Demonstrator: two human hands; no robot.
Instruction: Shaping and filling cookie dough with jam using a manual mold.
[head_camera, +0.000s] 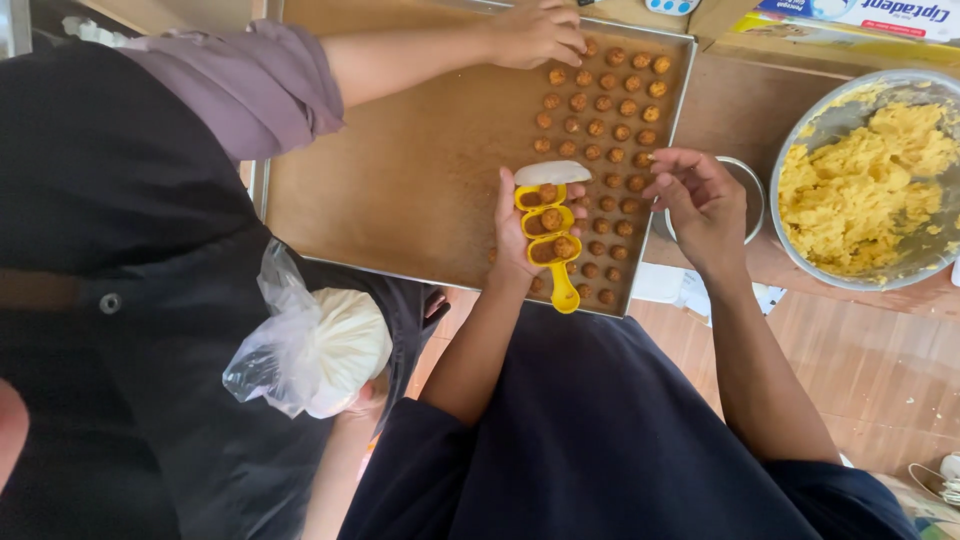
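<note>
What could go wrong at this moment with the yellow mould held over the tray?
The left hand holds the yellow mould above rows of small balls; a tilt might drop its three balls onto them. A co-worker's hand reaches into the tray at its far end, so hands could collide. The right hand hovers beside the dough bowl and small bowl.

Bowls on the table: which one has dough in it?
The big metal bowl at the right edge, heaped with yellow dough. The smaller round bowl just left of it sits partly behind the right hand, its contents hidden.

glossy yellow plastic mould (551, 222), metal tray (680, 90)
</note>
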